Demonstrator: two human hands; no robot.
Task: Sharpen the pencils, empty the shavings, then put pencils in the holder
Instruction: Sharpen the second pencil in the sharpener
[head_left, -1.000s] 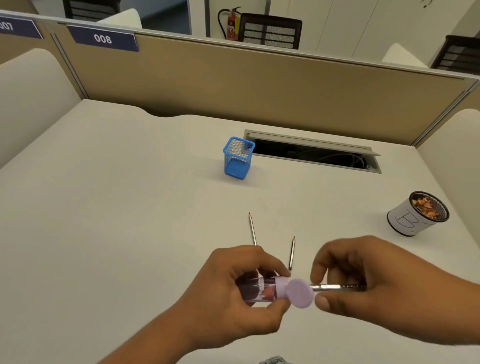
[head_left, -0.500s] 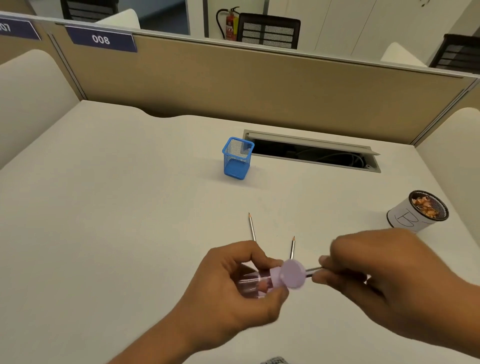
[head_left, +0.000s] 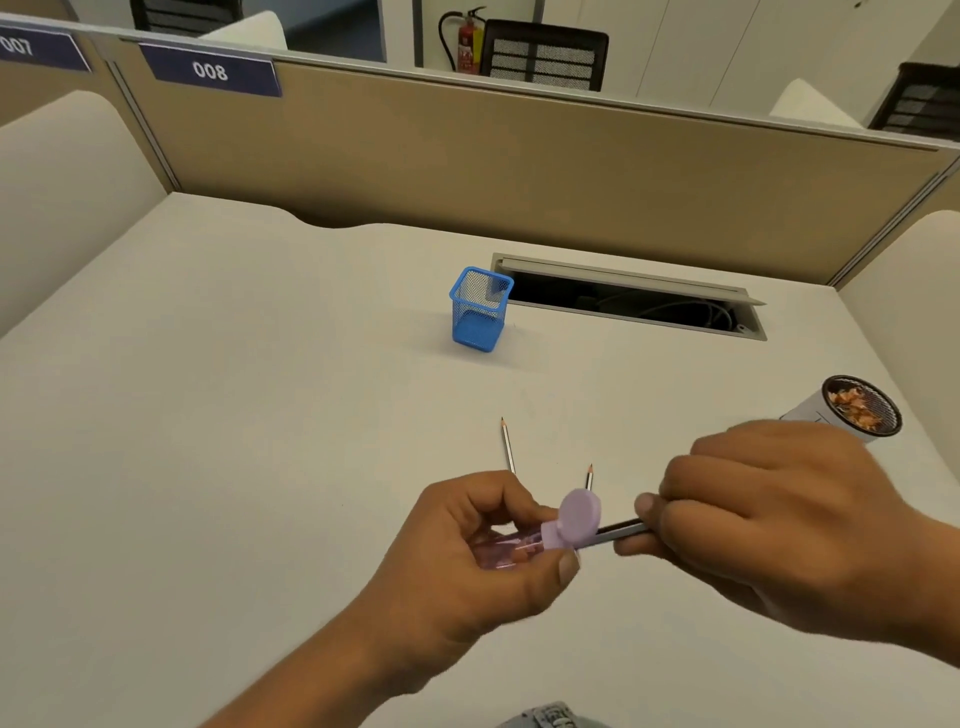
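Observation:
My left hand (head_left: 467, 561) grips a purple sharpener (head_left: 566, 530) with a clear pink shavings chamber and a round flipped-up lid. My right hand (head_left: 769, 514) pinches a dark pencil (head_left: 621, 532) whose tip is stuck into the sharpener; most of its length is hidden in my fist. Two sharpened pencils lie on the desk just beyond my hands, one to the left (head_left: 507, 447) and one to the right (head_left: 589, 477), both partly hidden. An empty blue mesh holder (head_left: 480, 309) stands farther back at centre.
A white cup with a black mesh rim (head_left: 862, 410), holding pencil shavings, stands at the right, just behind my right hand. An open cable slot (head_left: 628, 299) is cut into the white desk (head_left: 234, 415) near the tan partition (head_left: 519, 171).
Both hands have lifted slightly and tilted; the sharpener's lid now points up and the pencil slopes down to the right. My right hand has rolled over, knuckles up, turning the pencil.

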